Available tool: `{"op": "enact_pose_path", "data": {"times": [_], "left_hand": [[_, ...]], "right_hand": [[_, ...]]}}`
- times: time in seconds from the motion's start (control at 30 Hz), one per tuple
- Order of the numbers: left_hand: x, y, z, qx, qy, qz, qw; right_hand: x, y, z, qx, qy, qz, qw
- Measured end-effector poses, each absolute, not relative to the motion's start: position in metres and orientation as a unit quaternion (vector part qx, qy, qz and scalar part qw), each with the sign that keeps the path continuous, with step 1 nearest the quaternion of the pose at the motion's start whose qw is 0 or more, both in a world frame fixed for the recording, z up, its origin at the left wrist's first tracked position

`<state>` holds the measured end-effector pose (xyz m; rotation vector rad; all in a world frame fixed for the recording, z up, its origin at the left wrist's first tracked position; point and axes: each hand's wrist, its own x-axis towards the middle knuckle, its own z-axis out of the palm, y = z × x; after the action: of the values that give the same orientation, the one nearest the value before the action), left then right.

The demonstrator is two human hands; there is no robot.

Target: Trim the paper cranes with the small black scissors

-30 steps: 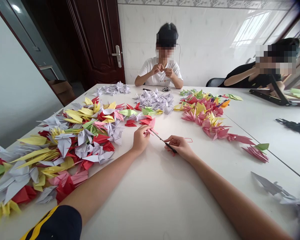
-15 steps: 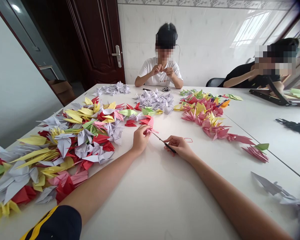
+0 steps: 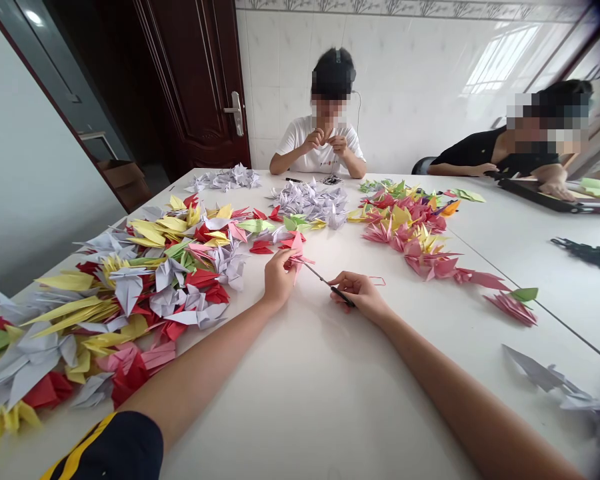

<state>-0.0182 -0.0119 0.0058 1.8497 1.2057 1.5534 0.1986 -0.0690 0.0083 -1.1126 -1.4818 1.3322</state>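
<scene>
Fig.: my left grip (image 3: 280,280) is clenched on a pink paper crane (image 3: 295,251), held up just above the white desk (image 3: 305,407). My right grip (image 3: 362,293) is clenched on a black-handled needle (image 3: 331,287) — its tip just beside the crane. Heaps of paper cranes (image 3: 155,280) lie to the left and ahead; a person (image 3: 325,140) sits opposite, both hands raised.
</scene>
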Motion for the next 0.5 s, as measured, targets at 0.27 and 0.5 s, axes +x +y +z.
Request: {"op": "enact_pose_path", "data": {"times": [0.27, 0.5], "left_hand": [[-0.0177, -0.0101, 0.0033, 0.649, 0.421, 0.583, 0.246], [-0.0159, -0.0131, 0.0044, 0.636, 0.397, 0.599, 0.283]], "right_hand": [[0.1963, -0.0698, 0.0138, -0.437, -0.579, 0.547, 0.418], [0.1983, -0.0689, 0.0126, -0.435, -0.581, 0.55, 0.413]]}}
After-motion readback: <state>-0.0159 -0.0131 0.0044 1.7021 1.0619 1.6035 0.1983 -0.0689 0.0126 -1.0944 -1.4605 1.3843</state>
